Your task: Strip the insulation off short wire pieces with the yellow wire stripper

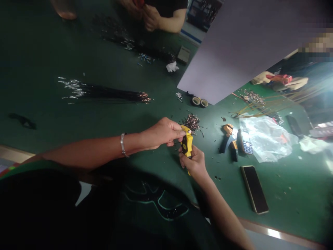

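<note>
My right hand (pixel 195 161) is wrapped round the handles of a yellow-and-black crimping tool (pixel 186 140), whose head points away from me. At that head, the thumb and fingers of my left hand (pixel 166 132) are pinched together; what they hold is too small to make out. Just beyond the tool lies a heap of small dark and coppery offcuts (pixel 191 122). A bundle of black wires (pixel 111 93) stretches across the table to the left, with bare copper at its right end and silvery tips at its left.
Orange-and-black pliers (pixel 229 140), a keypad phone (pixel 246 141), a smartphone (pixel 254 189) and a clear plastic bag (pixel 270 139) lie on the right. Two tape rolls (pixel 199 101) sit by a large grey panel (pixel 234 48). Co-workers' hands (pixel 152 17) work across the table and at right.
</note>
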Tool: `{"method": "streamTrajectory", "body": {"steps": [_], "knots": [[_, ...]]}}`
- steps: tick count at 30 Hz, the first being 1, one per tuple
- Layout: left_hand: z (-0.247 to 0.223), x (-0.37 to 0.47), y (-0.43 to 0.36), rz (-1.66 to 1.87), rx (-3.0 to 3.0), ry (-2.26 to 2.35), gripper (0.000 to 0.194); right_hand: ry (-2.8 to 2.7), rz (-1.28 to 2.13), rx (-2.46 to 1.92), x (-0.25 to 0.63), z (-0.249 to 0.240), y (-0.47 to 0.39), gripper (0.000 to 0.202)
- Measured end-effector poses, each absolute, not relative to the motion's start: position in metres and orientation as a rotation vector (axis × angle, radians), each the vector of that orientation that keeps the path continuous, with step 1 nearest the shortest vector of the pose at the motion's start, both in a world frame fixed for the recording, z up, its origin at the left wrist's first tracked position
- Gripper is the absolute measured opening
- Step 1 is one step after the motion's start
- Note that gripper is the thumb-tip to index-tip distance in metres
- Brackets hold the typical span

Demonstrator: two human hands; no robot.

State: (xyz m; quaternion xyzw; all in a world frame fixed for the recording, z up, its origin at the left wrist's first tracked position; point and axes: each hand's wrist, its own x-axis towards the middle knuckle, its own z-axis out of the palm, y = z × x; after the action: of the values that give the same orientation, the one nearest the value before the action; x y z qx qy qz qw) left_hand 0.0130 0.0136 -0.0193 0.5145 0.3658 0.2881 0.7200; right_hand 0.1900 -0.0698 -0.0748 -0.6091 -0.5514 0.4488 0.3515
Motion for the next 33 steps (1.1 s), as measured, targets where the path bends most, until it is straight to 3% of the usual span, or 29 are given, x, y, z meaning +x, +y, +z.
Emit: {"method": "streamTrajectory", "body": {"steps": [7,14,18,21,33], "knots": [[-0.018,0.012,0.012,0.637,1.023,0.757,0.025,-1.331,1.275,-1.539,0.186,-0.068,-0.067,0.011],[-0.013,-0.001,0.022,0.535,1.14,0.515,0.011,-1.097,1.409,-1.443,0.191,-0.064,-0.066,0.017],[-0.004,-0.011,0.03,0.431,1.116,0.33,0.032,-1.064,1.376,-1.399,0.195,-0.064,-0.066,0.016],[-0.007,-0.014,0.036,0.381,0.959,0.239,0.037,-1.05,1.362,-1.397,0.196,-0.063,-0.066,0.016],[-0.038,0.008,0.02,0.478,0.83,0.75,0.021,-1.183,1.24,-1.445,0.199,-0.071,-0.067,0.013]]}}
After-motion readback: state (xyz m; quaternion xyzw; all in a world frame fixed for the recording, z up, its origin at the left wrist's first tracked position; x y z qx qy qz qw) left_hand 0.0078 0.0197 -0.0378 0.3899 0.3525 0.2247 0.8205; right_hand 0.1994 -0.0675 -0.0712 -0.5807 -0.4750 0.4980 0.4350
